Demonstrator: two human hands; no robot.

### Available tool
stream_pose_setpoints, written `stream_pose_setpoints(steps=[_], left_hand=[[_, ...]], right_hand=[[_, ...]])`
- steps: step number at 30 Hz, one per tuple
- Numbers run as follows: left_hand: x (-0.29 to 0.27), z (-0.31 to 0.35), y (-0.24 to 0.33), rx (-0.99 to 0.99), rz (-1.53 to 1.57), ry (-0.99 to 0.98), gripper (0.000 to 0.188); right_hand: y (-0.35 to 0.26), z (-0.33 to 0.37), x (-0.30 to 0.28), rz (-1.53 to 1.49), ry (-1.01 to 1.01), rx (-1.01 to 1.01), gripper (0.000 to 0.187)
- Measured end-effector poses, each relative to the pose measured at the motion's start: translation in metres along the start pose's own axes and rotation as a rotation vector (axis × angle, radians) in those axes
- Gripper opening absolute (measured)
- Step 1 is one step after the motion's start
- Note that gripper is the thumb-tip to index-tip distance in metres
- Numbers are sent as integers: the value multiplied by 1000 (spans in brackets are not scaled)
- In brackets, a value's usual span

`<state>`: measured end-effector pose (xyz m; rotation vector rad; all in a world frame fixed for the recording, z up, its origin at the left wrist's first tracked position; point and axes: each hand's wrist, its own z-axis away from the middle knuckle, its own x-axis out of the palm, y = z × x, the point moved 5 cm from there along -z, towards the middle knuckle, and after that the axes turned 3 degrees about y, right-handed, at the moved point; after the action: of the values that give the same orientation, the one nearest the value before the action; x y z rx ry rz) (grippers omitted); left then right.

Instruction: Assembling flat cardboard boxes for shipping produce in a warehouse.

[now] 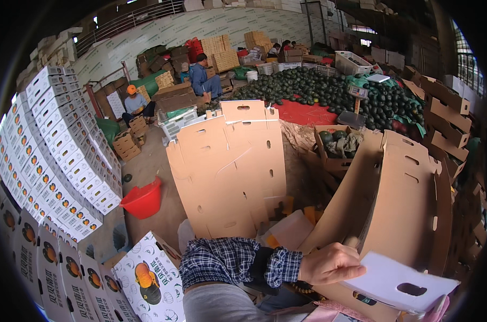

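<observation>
My left hand [332, 263], in a dark plaid sleeve, reaches across to the right. Its fingers are closed on the near left edge of a white cardboard panel [380, 279] with an oval hand hole. The panel lies tilted over a brown carton part at the lower right. Pink material [441, 308] touches its far right end; I cannot make out whether that is a glove or cloth. My right hand cannot be made out. Just beyond my left hand, large brown cardboard sheets [409, 198] with slots lean upright.
A stack of brown flat cartons [230, 172] stands ahead. White printed boxes [55, 155] are piled at the left, one box [147, 279] close by. A red basin [142, 198] sits on the floor. Dark green squashes [313, 86] form a heap behind; several people sit farther back.
</observation>
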<state>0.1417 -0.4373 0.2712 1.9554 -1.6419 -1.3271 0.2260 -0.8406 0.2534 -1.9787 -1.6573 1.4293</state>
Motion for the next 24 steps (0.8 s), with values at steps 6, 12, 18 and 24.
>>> stream_pose_setpoints(steps=[6,12,18,24], left_hand=[[-17,-23,-51,-238,-19,209,43],[6,-45,-12,20,-979,-225,85],[55,-65,-11,41,-878,-953,48],[63,-60,-51,-93,-434,-1859,76]], right_hand=[[5,-47,42,-373,145,425,65],[-109,-83,65,799,-410,-434,89],[-1,-77,133,666,-1556,-103,80],[-36,-84,145,-45,-1742,-201,62]])
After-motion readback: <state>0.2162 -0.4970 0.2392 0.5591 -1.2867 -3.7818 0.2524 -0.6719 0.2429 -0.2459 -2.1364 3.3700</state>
